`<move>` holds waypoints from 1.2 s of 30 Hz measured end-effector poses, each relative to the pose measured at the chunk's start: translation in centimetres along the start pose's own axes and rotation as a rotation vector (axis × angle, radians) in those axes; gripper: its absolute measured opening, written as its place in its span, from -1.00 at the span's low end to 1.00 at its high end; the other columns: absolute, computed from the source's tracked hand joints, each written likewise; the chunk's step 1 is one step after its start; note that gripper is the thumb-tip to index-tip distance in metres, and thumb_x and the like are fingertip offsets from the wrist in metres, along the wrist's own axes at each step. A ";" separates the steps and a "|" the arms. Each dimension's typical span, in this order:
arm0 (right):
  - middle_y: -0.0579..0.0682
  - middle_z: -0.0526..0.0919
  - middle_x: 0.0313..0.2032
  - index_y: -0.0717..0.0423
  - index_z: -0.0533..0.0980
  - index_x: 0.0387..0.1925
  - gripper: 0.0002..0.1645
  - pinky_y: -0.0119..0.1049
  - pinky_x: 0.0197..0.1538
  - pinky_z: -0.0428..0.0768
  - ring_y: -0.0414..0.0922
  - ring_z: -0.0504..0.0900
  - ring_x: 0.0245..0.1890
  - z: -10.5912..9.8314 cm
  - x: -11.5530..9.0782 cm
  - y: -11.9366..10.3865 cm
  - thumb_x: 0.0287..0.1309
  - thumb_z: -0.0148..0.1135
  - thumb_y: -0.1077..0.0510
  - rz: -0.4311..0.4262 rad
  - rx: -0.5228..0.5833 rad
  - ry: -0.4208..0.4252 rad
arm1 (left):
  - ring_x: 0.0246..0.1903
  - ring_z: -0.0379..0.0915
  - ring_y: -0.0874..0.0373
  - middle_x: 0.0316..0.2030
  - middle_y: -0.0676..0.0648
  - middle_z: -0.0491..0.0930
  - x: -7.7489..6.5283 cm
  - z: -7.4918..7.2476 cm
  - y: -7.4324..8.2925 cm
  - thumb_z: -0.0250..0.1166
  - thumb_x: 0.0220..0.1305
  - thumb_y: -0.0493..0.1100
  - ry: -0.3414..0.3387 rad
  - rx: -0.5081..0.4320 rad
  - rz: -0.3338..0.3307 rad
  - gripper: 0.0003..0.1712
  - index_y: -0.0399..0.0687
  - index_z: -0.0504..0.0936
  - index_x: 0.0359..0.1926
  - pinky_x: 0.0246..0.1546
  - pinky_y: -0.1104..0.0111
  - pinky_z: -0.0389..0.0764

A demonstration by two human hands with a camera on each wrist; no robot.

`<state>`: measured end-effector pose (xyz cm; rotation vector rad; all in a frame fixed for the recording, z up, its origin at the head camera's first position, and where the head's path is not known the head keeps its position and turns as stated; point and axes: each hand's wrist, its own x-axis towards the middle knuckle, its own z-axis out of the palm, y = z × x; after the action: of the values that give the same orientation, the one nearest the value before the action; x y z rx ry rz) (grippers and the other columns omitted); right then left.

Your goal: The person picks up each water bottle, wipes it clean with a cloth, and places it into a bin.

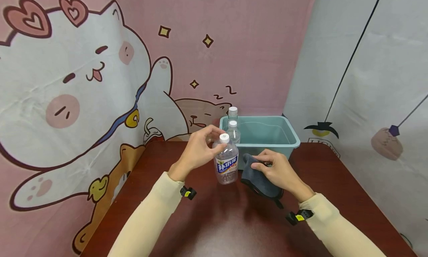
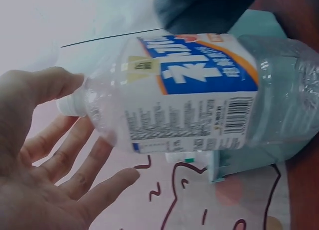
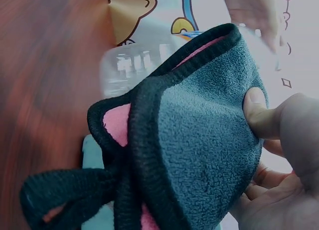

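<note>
My left hand (image 1: 202, 145) holds a clear plastic bottle (image 1: 227, 175) with a white cap (image 1: 224, 138), its fingers and thumb around the neck. A blue, white and orange label (image 2: 199, 70) wraps the bottle, which is upright and looks to have no liquid in it. Between the thumb and fingers of my right hand (image 1: 275, 169) is a grey-blue fleecy cloth (image 3: 209, 130). Black edging, pink lining and a black hanging loop (image 3: 65, 190) show on it. The cloth hangs close beside the bottle, to its right.
Behind both hands a light teal plastic bin (image 1: 271, 149) stands on the dark red-brown table (image 1: 160, 220). Two more white-capped clear bottles, a nearer one (image 1: 234, 134) and a farther one (image 1: 233, 113), appear to stand inside its left end. Cartoon-printed cloth (image 1: 254, 64) hangs around the table.
</note>
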<state>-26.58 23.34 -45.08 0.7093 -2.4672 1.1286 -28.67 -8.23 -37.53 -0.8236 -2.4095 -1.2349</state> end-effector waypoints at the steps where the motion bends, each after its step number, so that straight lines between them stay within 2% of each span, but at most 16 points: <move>1: -0.12 0.84 -0.16 0.05 0.90 0.18 -0.66 -0.40 -0.18 0.65 -0.31 0.76 -0.18 -0.1 -0.1 0.1 0.44 0.67 0.11 0.000 -0.005 0.002 | 0.11 0.85 -0.02 0.13 -0.11 0.89 0.3 -0.2 0.2 0.64 0.50 -0.16 0.022 0.003 0.006 -0.59 -0.04 0.77 0.26 0.25 -0.12 0.89; 9: -0.14 0.85 -0.13 0.05 0.90 0.17 -0.67 -0.39 -0.21 0.69 -0.32 0.74 -0.19 -0.3 -1.0 1.1 0.44 0.67 0.13 0.037 -0.008 -0.010 | 0.05 0.83 -0.05 0.06 -0.14 0.87 2.8 -1.3 2.0 0.63 0.50 -0.15 0.180 -0.030 0.066 -0.58 -0.07 0.78 0.28 0.26 -0.12 0.89; 12: -0.13 0.86 -0.13 0.06 0.90 0.17 -0.67 -0.39 -0.22 0.69 -0.32 0.74 -0.19 -0.5 -1.3 1.4 0.45 0.67 0.13 0.037 -0.010 -0.010 | 0.04 0.82 -0.05 0.06 -0.15 0.87 3.8 -1.4 2.4 0.62 0.52 -0.16 0.232 -0.050 0.101 -0.58 -0.09 0.78 0.30 0.20 -0.11 0.91; 17: -0.12 0.86 -0.12 0.04 0.90 0.18 -0.68 -0.39 -0.25 0.68 -0.32 0.72 -0.21 -0.9 -1.7 1.8 0.47 0.65 0.11 0.054 0.002 -0.013 | 0.06 0.82 -0.05 0.08 -0.16 0.86 5.5 -1.3 3.0 0.58 0.56 -0.15 0.318 -0.058 0.143 -0.57 -0.12 0.76 0.34 0.05 0.04 0.89; 19: -0.12 0.86 -0.12 0.03 0.90 0.18 -0.69 -0.39 -0.26 0.68 -0.34 0.73 -0.21 -1.1 -1.7 1.9 0.47 0.65 0.12 0.059 0.005 -0.009 | 0.08 0.83 -0.04 0.10 -0.15 0.86 6.2 -1.0 3.1 0.57 0.57 -0.13 0.346 -0.064 0.149 -0.57 -0.12 0.76 0.34 0.04 0.11 0.89; 21: -0.12 0.86 -0.13 0.03 0.90 0.18 -0.69 -0.39 -0.27 0.66 -0.35 0.71 -0.23 -1.2 -1.8 2.0 0.47 0.65 0.12 0.059 0.000 -0.006 | 0.10 0.83 -0.03 0.12 -0.17 0.86 6.8 -0.7 3.3 0.57 0.57 -0.14 0.368 -0.083 0.153 -0.57 -0.14 0.76 0.34 0.06 0.09 0.91; 25: -0.12 0.85 -0.14 0.05 0.90 0.18 -0.68 -0.40 -0.28 0.65 -0.36 0.70 -0.24 -1.3 -1.9 2.3 0.47 0.65 0.14 0.050 -0.013 -0.005 | 0.17 0.82 -0.04 0.17 -0.19 0.85 8.0 0.4 3.3 0.56 0.59 -0.16 0.380 -0.113 0.146 -0.57 -0.16 0.74 0.35 0.17 0.02 0.92; 29: -0.14 0.84 -0.14 0.05 0.90 0.19 -0.68 -0.40 -0.30 0.63 -0.34 0.67 -0.26 -1.3 -2.1 2.5 0.47 0.65 0.13 0.053 -0.007 -0.013 | 0.21 0.82 -0.03 0.22 -0.18 0.83 9.2 1.7 3.1 0.53 0.63 -0.16 0.362 -0.061 0.139 -0.56 -0.15 0.72 0.40 0.22 0.08 0.90; 33: -0.16 0.82 -0.16 0.02 0.90 0.19 -0.68 -0.40 -0.32 0.59 -0.33 0.63 -0.30 -1.1 -2.1 2.7 0.49 0.64 0.10 0.064 0.002 -0.037 | 0.24 0.81 -0.04 0.26 -0.20 0.80 10.4 2.8 3.1 0.47 0.68 -0.17 0.318 -0.010 0.168 -0.55 -0.18 0.67 0.44 0.24 0.14 0.88; 36: -0.18 0.82 -0.17 0.00 0.90 0.19 -0.68 -0.40 -0.32 0.58 -0.33 0.62 -0.31 -0.9 -2.1 2.7 0.48 0.64 0.09 0.057 -0.007 -0.040 | 0.30 0.79 -0.06 0.30 -0.22 0.77 11.3 3.6 3.3 0.43 0.71 -0.20 0.261 -0.001 0.195 -0.56 -0.22 0.64 0.46 0.35 0.17 0.85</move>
<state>-26.30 26.16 -47.18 0.6696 -2.5382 1.1369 -35.60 0.14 -31.77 -0.8199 -2.0704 -1.1867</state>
